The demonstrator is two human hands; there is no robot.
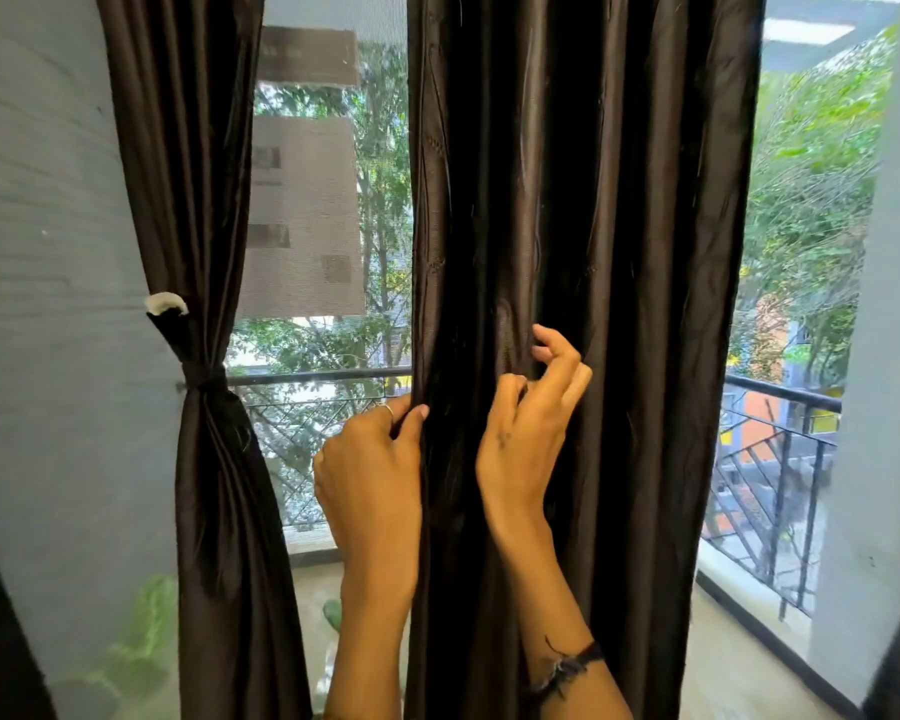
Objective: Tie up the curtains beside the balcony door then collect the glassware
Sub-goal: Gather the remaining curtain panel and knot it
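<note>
A dark brown curtain (619, 226) hangs loose in front of me, filling the middle of the view. My left hand (372, 459) grips its left edge at railing height, thumb in front and fingers curled behind the cloth. My right hand (528, 423) is against the curtain's front folds with its fingers bent, pinching the fabric. A second dark curtain (198, 200) at the left is gathered at its waist by a dark tie-back (204, 379) that runs to a white wall hook (166, 302). No glassware is in view.
A mesh screen (328, 226) covers the opening between the curtains, with a black balcony railing (780, 402) and trees beyond. A pale blue wall (48, 304) stands at the left. Green plant leaves (141, 631) show low left.
</note>
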